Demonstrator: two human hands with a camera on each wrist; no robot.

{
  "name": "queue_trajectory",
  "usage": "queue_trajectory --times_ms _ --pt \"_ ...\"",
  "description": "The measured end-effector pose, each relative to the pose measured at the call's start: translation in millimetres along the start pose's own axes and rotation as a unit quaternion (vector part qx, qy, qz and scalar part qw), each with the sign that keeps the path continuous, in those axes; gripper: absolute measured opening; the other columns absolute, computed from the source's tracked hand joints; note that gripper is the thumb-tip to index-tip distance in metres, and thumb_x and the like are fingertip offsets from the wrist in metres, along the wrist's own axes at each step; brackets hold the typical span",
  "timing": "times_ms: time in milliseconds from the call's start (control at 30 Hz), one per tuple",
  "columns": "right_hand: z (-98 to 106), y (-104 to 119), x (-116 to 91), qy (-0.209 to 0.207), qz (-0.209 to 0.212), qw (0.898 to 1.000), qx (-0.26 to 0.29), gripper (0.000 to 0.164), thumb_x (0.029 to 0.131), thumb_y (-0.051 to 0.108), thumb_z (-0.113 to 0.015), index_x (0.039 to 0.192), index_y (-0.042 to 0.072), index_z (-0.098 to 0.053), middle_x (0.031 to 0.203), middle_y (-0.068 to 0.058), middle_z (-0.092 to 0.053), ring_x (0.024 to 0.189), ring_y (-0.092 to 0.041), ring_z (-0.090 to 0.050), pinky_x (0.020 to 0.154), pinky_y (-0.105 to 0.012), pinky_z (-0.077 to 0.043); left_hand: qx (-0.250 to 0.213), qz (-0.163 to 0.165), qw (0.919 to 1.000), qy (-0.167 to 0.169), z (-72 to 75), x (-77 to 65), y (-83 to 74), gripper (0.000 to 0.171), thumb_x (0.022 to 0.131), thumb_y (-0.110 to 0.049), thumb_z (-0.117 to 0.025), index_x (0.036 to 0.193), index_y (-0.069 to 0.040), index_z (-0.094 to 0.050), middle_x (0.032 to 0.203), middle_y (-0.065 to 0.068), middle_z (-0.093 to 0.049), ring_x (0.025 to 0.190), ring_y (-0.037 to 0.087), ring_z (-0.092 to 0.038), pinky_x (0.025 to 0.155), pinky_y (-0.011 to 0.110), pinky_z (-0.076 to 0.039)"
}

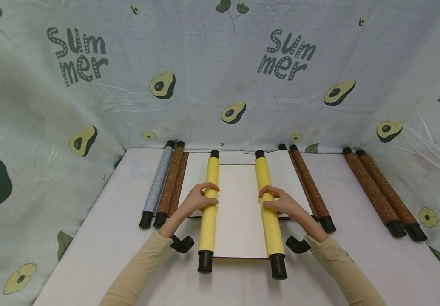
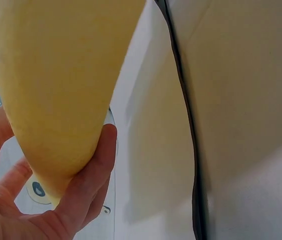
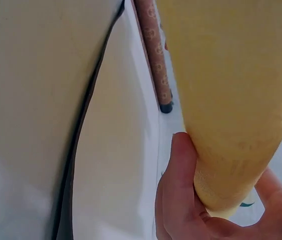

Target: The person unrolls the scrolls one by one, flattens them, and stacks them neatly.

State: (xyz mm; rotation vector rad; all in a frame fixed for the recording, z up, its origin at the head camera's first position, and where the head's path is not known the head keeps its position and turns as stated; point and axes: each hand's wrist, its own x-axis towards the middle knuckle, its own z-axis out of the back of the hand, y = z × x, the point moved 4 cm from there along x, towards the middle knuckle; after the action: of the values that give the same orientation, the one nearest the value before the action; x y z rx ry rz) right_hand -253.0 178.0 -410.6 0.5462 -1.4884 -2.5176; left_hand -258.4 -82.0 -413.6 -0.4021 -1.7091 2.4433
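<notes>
A scroll lies partly unrolled in the head view, its white sheet (image 1: 239,212) stretched between a left yellow roll (image 1: 208,221) and a right yellow roll (image 1: 271,225). Black caps finish both rolls. My left hand (image 1: 200,198) grips the left roll near its middle, thumb and fingers around its sides. On the other side, my right hand (image 1: 284,202) holds the right roll in the same way. In the left wrist view, fingers (image 2: 93,170) curl round the yellow roll (image 2: 61,90). Fingers (image 3: 180,175) of the right hand likewise wrap the yellow roll (image 3: 235,100) in the right wrist view.
Behind the yellow scroll lies another white sheet (image 1: 194,170), with brown patterned rolls (image 1: 171,182) on its left and more brown rolls (image 1: 309,182) on its right. A grey-blue roll (image 1: 159,180) lies far left. Two brown rolls (image 1: 380,191) lie at right. Black curved pieces (image 1: 182,245) sit near both wrists.
</notes>
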Motion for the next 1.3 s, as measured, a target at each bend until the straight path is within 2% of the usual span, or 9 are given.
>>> queue_trajectory --times_ms 133,267,400,667,800,933,1067,1300 --pt "-1.0 1.4 -0.8 -0.007 0.0 1.0 0.002 0.028 0.077 0.015 -0.062 0.101 0.007 -0.05 0.112 -0.02 -0.043 0.072 -0.021 -0.053 0.054 -0.029 -0.047 -0.006 -0.004 0.9999 0.007 1.4 0.4 1.8 0.035 0.074 -0.009 -0.066 0.108 -0.006 -0.058 0.095 0.021 -0.054 0.067 0.018 -0.057 0.049 0.026 -0.048" --pt "-0.9 2.6 -1.4 -0.022 0.005 1.0 -0.006 0.034 0.074 0.02 -0.07 0.097 0.007 -0.048 0.107 -0.018 -0.043 0.067 -0.019 -0.05 0.052 -0.027 -0.043 -0.007 0.001 1.0 0.002 3.1 0.9 4.0 0.034 0.074 -0.009 -0.066 0.107 -0.006 -0.057 0.092 0.019 -0.054 0.065 0.018 -0.055 0.047 0.026 -0.047" --pt "0.3 1.7 -1.1 -0.035 0.014 0.999 -0.021 0.035 0.071 0.017 -0.072 0.093 0.008 -0.047 0.105 -0.016 -0.042 0.068 -0.02 -0.047 0.053 -0.028 -0.042 -0.005 0.002 1.0 -0.003 3.8 2.0 5.5 0.033 0.074 -0.009 -0.064 0.106 -0.007 -0.056 0.091 0.018 -0.052 0.065 0.018 -0.054 0.046 0.026 -0.046" --pt "3.3 0.7 -1.1 -0.038 0.025 0.999 -0.022 0.028 0.072 0.009 -0.066 0.095 0.008 -0.049 0.109 -0.019 -0.042 0.075 -0.024 -0.048 0.057 -0.03 -0.044 0.003 -0.02 0.9997 -0.013 4.5 1.9 5.4 0.032 0.073 -0.022 -0.072 0.096 -0.01 -0.053 0.093 0.015 -0.049 0.064 0.017 -0.05 0.047 0.024 -0.042" --pt "4.9 0.7 -2.1 -0.041 0.026 0.998 -0.025 0.025 0.074 0.008 -0.062 0.096 0.007 -0.051 0.112 -0.02 -0.043 0.077 -0.025 -0.048 0.058 -0.03 -0.044 0.026 -0.033 0.9986 -0.031 5.5 1.2 4.9 0.035 0.068 -0.019 -0.075 0.093 -0.011 -0.051 0.095 0.015 -0.048 0.065 0.018 -0.048 0.049 0.025 -0.041" --pt "6.2 -1.0 -3.6 -0.043 0.024 0.998 -0.029 0.02 0.076 0.009 -0.058 0.095 0.007 -0.054 0.113 -0.019 -0.044 0.076 -0.024 -0.047 0.057 -0.03 -0.043 0.045 -0.026 0.9978 -0.042 6.3 0.5 5.6 0.036 0.065 -0.012 -0.076 0.091 -0.011 -0.051 0.096 0.015 -0.049 0.065 0.018 -0.047 0.049 0.025 -0.041" --pt "6.2 -2.7 -4.2 -0.038 0.019 0.999 -0.028 0.017 0.078 0.01 -0.056 0.094 0.006 -0.054 0.112 -0.019 -0.044 0.074 -0.023 -0.047 0.056 -0.03 -0.042 0.042 -0.015 0.9981 -0.042 8.1 -1.1 6.7 0.034 0.065 -0.006 -0.073 0.091 -0.011 -0.05 0.097 0.016 -0.049 0.065 0.019 -0.049 0.047 0.023 -0.041" --pt "5.4 -0.7 -5.6 -0.039 0.023 0.999 -0.027 0.019 0.076 0.011 -0.061 0.093 0.006 -0.052 0.11 -0.019 -0.044 0.074 -0.023 -0.047 0.056 -0.03 -0.042 0.041 -0.004 0.9984 -0.038 11.3 -2.2 8.0 0.034 0.066 -0.006 -0.07 0.094 -0.012 -0.052 0.093 0.016 -0.049 0.066 0.019 -0.05 0.046 0.022 -0.042"
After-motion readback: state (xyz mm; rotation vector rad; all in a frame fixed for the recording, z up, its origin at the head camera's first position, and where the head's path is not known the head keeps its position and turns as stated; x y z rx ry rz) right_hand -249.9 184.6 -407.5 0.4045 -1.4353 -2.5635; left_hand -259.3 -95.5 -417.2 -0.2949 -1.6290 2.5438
